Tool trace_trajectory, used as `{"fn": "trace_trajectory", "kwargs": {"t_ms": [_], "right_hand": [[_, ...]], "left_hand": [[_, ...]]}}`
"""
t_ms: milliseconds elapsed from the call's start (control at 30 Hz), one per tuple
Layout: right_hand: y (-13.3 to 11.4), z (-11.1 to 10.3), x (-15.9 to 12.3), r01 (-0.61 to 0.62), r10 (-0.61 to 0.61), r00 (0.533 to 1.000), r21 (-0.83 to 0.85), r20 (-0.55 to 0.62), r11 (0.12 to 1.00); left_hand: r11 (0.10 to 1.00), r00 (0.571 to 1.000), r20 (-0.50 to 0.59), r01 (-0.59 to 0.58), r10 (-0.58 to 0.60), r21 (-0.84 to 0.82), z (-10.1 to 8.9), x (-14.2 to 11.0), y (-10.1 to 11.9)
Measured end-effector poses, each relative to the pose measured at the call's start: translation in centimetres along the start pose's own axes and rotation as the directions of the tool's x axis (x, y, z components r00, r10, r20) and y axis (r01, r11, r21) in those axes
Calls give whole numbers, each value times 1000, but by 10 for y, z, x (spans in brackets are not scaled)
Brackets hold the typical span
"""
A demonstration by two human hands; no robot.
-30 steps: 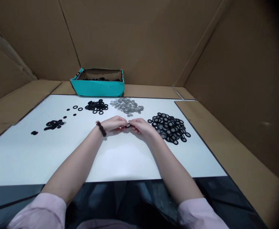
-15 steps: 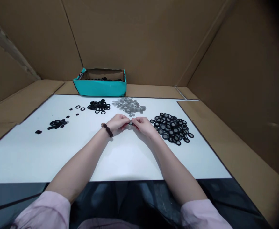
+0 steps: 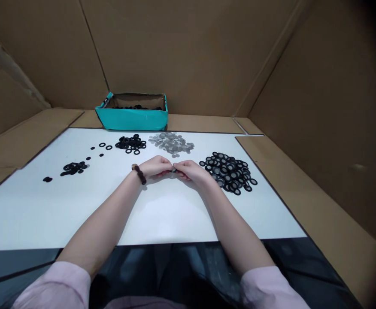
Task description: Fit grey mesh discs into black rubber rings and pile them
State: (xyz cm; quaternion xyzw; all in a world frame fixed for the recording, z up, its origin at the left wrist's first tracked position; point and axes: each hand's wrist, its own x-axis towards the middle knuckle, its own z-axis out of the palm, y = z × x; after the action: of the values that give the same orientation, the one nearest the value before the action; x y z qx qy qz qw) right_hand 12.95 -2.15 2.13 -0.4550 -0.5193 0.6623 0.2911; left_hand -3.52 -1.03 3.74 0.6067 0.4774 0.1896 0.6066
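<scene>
My left hand and my right hand meet fingertip to fingertip over the white board. Both pinch one small black ring with a grey centre between them. A dark bead bracelet sits on my left wrist. Right of my hands lies a pile of black rings with mesh centres. Behind them lies a heap of grey mesh discs, and to its left a cluster of plain black rings.
A teal box holding black rings stands at the back. More black rings lie scattered at the left of the board. Cardboard walls close in the back and right sides. A dark surface runs along the near edge.
My hands stay joined on the small ring, fingers shifting slightly. The view swung a little right and back.
</scene>
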Motion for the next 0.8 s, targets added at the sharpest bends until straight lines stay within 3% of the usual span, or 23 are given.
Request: {"fn": "trace_trajectory", "kwargs": {"t_ms": [133,267,400,500,633,800], "right_hand": [[2,-1,1,81,-81,996,-27,-23,996],[1,-1,1,116,-137,980,-147,-143,982],[-1,4,0,139,-152,960,-73,-237,988],[0,2,1,119,-116,982,5,-151,993],[7,-8,4,106,-105,994,-87,15,991],[11,-8,8,131,-138,990,-221,-14,966]], "left_hand": [[998,995,-100,-4,-2,-62,4,2,2],[996,980,-201,-25,8,-80,9,4,2],[974,961,-271,-105,48,-200,16,9,-3],[969,969,-219,-156,113,-194,16,10,-7],[987,991,-49,-120,126,105,7,8,-8],[992,994,-76,-70,78,106,1,8,-9]]}}
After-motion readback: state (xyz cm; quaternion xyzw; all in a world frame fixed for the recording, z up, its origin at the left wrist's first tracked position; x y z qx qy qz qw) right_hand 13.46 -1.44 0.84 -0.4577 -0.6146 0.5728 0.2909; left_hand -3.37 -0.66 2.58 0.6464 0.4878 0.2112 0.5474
